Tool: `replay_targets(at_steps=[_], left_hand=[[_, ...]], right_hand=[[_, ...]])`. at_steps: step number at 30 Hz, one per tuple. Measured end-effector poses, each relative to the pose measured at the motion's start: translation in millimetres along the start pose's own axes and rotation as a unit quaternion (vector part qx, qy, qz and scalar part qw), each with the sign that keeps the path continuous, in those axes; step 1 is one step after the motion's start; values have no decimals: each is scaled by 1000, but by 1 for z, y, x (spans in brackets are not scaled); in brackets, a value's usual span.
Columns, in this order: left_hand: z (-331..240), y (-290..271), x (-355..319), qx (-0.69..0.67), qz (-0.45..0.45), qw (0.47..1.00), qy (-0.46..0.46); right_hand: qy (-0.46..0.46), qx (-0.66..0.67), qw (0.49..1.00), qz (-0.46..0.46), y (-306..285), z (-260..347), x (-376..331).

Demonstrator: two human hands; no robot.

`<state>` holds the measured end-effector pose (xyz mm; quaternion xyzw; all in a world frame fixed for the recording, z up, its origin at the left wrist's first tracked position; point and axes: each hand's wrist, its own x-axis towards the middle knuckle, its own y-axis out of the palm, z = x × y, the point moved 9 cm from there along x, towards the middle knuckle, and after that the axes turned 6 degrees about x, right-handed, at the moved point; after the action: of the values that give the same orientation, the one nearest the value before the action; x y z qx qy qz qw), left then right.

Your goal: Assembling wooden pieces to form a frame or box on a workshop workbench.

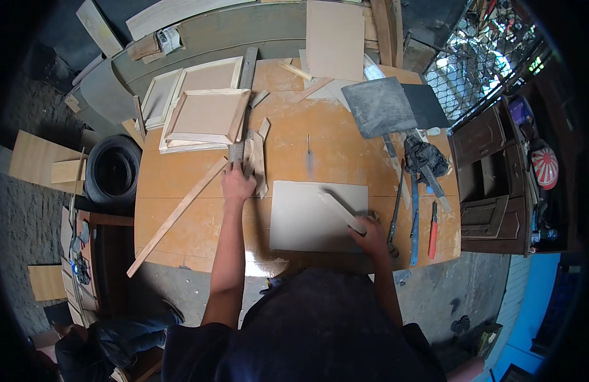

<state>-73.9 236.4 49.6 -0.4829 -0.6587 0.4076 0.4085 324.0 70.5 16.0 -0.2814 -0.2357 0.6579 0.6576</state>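
My right hand (pixel 371 237) is closed around one end of a short, pale wooden strip (pixel 340 210). The strip slants over a light grey rectangular sheet (pixel 297 219) lying on the table in front of me. Farther left, my left hand (pixel 238 183) has its fingers bent down among wooden pieces. Beside its fingertips is the upper end of a long wooden strip (pixel 178 218), which slants down past the table's left edge. A greyish board (pixel 248 73) runs away beyond that hand, with short wooden offcuts (pixel 260 159) just right of it. What the left fingers grip is hidden.
Wooden frames with panels (pixel 208 114) are stacked at the table's (pixel 288 134) far left. A thin pointed tool (pixel 309 145) lies mid-table. Dark sheets (pixel 380 107), a crumpled black bag (pixel 427 156) and red-handled pliers (pixel 433 232) lie right. Another person's legs (pixel 126 331) show lower left.
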Motion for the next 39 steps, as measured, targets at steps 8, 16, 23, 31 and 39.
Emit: replay_targets(at_steps=[8, 16, 23, 31, 39], left_hand=[[-29, -4, -7, -29, 32, 998, -54], [-41, 2, -3, 72, 119, 987, -82], [-46, -17, -58, -107, 61, 992, -7], [1, -46, -160, -139, -17, 990, -32], [36, -43, -221, -45, 21, 999, -5]], right_hand=[[48, 28, 998, 9, 2, -24, -3], [-13, 67, 996, -54, -15, 0, -2], [33, 141, 989, -9, -20, 7, 16], [-60, 140, 988, 3, -24, 38, 53], [-78, 26, 984, 159, 13, 38, 116]])
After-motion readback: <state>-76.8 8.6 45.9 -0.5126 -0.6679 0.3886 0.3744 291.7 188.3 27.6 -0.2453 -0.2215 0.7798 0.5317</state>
